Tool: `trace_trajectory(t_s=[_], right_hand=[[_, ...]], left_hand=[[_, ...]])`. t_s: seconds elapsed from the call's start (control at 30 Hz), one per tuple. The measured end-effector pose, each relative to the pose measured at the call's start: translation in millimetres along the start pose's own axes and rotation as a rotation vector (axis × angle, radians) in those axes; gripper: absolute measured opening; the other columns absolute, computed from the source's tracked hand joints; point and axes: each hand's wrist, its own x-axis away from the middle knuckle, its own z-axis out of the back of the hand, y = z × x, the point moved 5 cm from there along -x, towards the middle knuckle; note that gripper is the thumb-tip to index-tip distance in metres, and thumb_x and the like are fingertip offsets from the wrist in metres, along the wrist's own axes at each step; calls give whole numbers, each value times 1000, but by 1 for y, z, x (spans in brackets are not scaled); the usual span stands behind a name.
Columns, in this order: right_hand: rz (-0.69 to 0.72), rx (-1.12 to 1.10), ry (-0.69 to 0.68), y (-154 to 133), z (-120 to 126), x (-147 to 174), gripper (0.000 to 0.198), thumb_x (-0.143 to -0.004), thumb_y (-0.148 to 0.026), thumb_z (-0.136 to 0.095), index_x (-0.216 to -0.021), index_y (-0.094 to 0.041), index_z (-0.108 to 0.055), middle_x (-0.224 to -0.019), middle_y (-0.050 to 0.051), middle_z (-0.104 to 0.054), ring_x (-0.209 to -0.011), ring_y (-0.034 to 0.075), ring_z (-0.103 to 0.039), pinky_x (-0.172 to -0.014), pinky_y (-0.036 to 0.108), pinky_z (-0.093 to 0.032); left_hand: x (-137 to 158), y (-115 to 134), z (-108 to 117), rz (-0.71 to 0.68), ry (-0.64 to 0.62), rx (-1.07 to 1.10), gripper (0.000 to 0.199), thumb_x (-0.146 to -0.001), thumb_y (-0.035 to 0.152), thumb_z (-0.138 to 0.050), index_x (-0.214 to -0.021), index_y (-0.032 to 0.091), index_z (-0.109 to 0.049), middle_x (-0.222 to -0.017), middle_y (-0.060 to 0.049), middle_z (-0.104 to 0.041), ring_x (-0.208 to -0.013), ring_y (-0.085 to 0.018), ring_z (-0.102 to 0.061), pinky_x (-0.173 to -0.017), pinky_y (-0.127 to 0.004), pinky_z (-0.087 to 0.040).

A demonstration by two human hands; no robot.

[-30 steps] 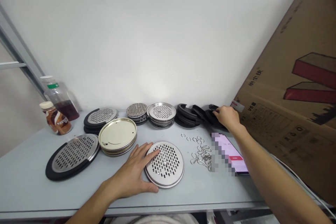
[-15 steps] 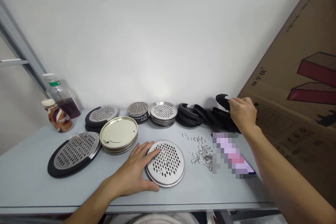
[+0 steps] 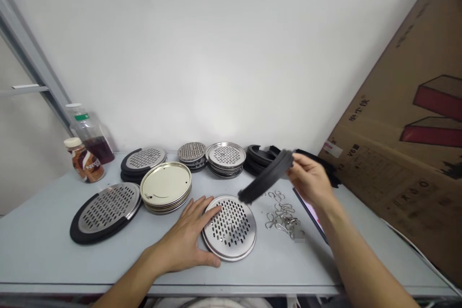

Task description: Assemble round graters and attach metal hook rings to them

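My left hand (image 3: pixel 191 236) lies with fingers spread against the left side of a round slotted metal plate (image 3: pixel 231 228), its index fingertip on top and its thumb near the lower rim. My right hand (image 3: pixel 310 178) is closed on one end of a curved black rim piece (image 3: pixel 267 178), slightly blurred. The piece is tilted, and its lower left end hangs over the plate's upper right edge; I cannot tell whether they touch. Further black rim pieces (image 3: pixel 254 166) are piled against the wall, partly behind the held one.
Plates with black rims (image 3: pixel 104 214) and a stack of pale gold discs (image 3: pixel 166 183) stand left. More slotted plates (image 3: pixel 226 155) are stacked behind. Metal rings and clips (image 3: pixel 285 219), a phone (image 3: pixel 310 209) and a large carton (image 3: pixel 397 163) are right. Bottles (image 3: pixel 84 161) stand far left.
My right hand has moved left and toward me from the black pile, bringing the curved rim piece over near the plate. My left hand has stayed on the plate.
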Motion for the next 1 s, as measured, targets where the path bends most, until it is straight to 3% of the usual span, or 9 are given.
trace_trajectory(t_s=[0.17,0.27,0.4,0.53,0.6,0.7,0.8,0.9,1.0], right_hand=[[-227,-401,-239,21,-58,26,26,-76,-44,-79,-89,-23,-70,-86,3,-71,-78,19,-66,-81,40,-55],[-313,-474,-324,26,-77,37,26,-75,-42,-80,-88,-23,-69,-88,4,-71,-81,20,-65,-83,41,-54],[-301,-481,-331,25,-89,43,29,-77,-45,-78,-94,-23,-70,-103,7,-72,-93,23,-67,-91,44,-52],[-239,-390,-332,23,-93,46,35,-83,-47,-73,-113,-30,-67,-133,6,-62,-121,26,-58,-105,45,-45],[-236,-382,-343,22,-94,49,43,-86,-47,-70,-125,-34,-61,-139,6,-58,-126,26,-55,-105,45,-44],[-258,-454,-414,21,-97,54,55,-88,-57,-61,-136,-31,-54,-140,11,-56,-122,29,-58,-96,46,-51],[-238,-439,-491,18,-101,61,73,-82,-64,-65,-143,-29,-47,-138,13,-58,-120,31,-59,-91,45,-53],[-245,-414,-487,19,-105,66,71,-82,-53,-72,-144,-30,-47,-124,9,-66,-108,27,-64,-89,40,-54],[-330,-510,-443,23,-109,68,63,-86,-43,-70,-143,-31,-46,-97,3,-72,-80,18,-68,-78,35,-56]], left_hand=[[0,3,0,22,22,-2,123,-60,69,-80,-158,29,-18,-165,-13,-11,-150,-40,-10,-119,-63,-16],[0,11,7,-41,99,17,105,-70,65,-76,-155,31,-25,-165,-10,-17,-150,-39,-15,-119,-60,-22],[2,26,20,-211,249,30,58,-96,43,-58,-149,33,-36,-158,-5,-37,-147,-29,-30,-122,-53,-21],[5,36,25,-374,363,-6,56,-97,28,-56,-149,29,-32,-149,-7,-49,-141,-25,-40,-123,-54,-19],[5,39,24,-399,414,-55,58,-97,23,-55,-149,27,-31,-148,-8,-50,-140,-25,-42,-122,-55,-20],[4,41,23,-376,492,-156,60,-96,16,-53,-150,25,-29,-148,-10,-50,-140,-26,-42,-121,-57,-21],[2,44,21,-366,521,-263,61,-95,14,-54,-150,25,-32,-149,-11,-49,-140,-28,-43,-120,-58,-22],[1,47,19,-377,500,-341,58,-95,15,-55,-148,26,-37,-148,-10,-50,-140,-29,-42,-120,-59,-22],[-2,49,17,-366,458,-390,53,-95,19,-58,-145,29,-42,-150,-9,-48,-142,-30,-38,-120,-60,-21]])
